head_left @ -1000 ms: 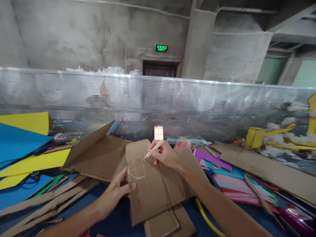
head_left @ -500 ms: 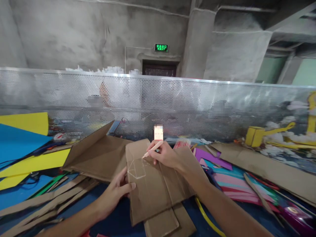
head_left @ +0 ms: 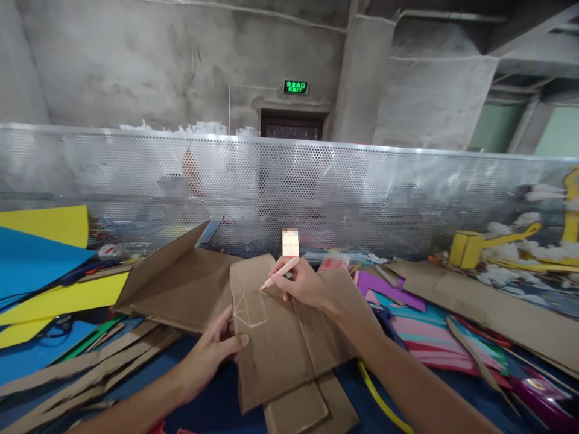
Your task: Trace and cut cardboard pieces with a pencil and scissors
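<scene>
A brown piece of cardboard [head_left: 275,361] lies tilted in front of me, with white outlines drawn on its left part. My left hand [head_left: 226,337] grips its left edge, thumb on top and the other fingers partly hidden beneath. Between the fingers of my right hand [head_left: 301,283] is a pale marker pen [head_left: 278,274], its tip at the upper end of the white lines. More cardboard [head_left: 312,407] shows under the lower edge of the drawn-on piece.
Folded cardboard [head_left: 181,289] and cut cardboard strips [head_left: 90,367] lie on the left, beside yellow [head_left: 85,295] and blue sheets [head_left: 40,253]. Coloured foam sheets [head_left: 434,337] and a purple object [head_left: 543,401] are on the right. A perforated metal panel [head_left: 339,187] stands behind.
</scene>
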Tool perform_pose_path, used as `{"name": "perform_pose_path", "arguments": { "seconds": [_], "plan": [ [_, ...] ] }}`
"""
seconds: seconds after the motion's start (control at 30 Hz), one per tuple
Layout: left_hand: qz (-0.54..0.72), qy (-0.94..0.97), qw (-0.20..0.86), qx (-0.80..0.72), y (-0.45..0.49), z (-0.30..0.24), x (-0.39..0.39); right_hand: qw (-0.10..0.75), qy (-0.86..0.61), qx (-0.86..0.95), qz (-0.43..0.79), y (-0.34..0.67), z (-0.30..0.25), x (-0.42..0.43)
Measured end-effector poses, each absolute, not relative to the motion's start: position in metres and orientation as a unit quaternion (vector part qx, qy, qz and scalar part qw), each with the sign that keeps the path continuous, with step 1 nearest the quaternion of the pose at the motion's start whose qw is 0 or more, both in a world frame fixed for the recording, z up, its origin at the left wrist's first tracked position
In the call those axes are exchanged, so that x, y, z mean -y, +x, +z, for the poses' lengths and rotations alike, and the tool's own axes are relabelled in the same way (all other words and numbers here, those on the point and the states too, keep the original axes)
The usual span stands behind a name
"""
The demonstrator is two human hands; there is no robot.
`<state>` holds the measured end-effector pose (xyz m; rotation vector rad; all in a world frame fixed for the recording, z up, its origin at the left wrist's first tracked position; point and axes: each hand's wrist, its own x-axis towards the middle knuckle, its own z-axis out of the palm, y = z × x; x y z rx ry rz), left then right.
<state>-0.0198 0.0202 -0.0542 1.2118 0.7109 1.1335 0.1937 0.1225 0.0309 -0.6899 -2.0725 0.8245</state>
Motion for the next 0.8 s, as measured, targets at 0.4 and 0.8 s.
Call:
{"name": "perform_pose_path", "arguments": {
  "seconds": [0.4, 0.8],
  "plan": [
    [0.497, 0.526, 0.619, -0.305, -0.0197, -0.0535, -0.0206, 0.389, -0.264, 0.818, 0.331, 0.1959, 0.0292, -0.1240],
    [0.501, 0.527, 0.615, -0.307, -0.0200, -0.0536, -0.0202, 0.376, -0.306, 0.822, 0.299, 0.1967, 0.0320, -0.1230]
  ]
}}
